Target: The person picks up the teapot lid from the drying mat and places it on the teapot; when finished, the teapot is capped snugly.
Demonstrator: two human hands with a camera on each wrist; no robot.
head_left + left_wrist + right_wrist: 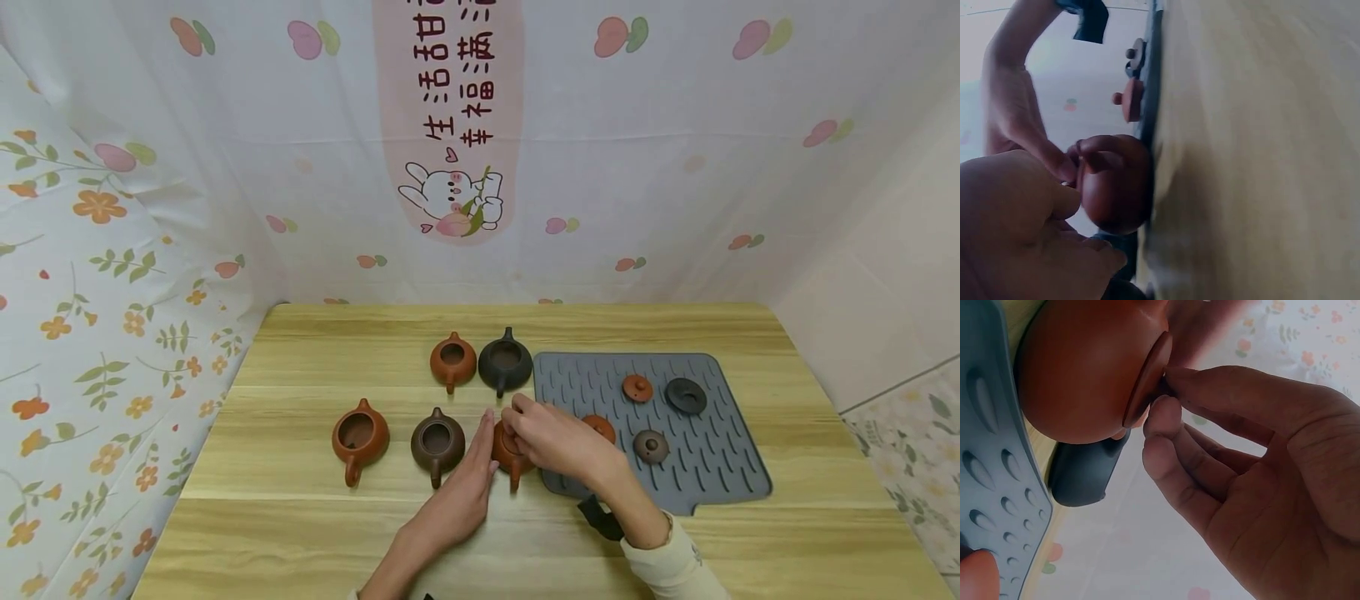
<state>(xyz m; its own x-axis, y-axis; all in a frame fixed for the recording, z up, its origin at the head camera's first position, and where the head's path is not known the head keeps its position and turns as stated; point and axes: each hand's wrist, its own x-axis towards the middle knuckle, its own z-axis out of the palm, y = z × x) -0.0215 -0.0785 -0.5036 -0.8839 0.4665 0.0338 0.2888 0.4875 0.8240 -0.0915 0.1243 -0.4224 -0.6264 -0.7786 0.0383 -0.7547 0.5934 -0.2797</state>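
Note:
A reddish-brown teapot (513,463) stands on the table between my two hands. My right hand (562,440) pinches the small knob of its lid (1146,381) between thumb and fingertips. In the right wrist view the lid sits over the mouth of the teapot (1085,372), slightly tilted to my eye; whether it is fully seated I cannot tell. Along the pot's left side lies my left hand (459,493), its fingers straight and touching or very near the body. The left wrist view shows the handle side of the teapot (1119,197), with the knob hidden by fingers.
Lidless pots stand around: a dark brown teapot (437,454) left of my left hand, an orange-brown teapot (378,446) farther left, a small orange teapot (467,367) and a black teapot (487,379) behind. A grey mat (720,475) at right carries several lids.

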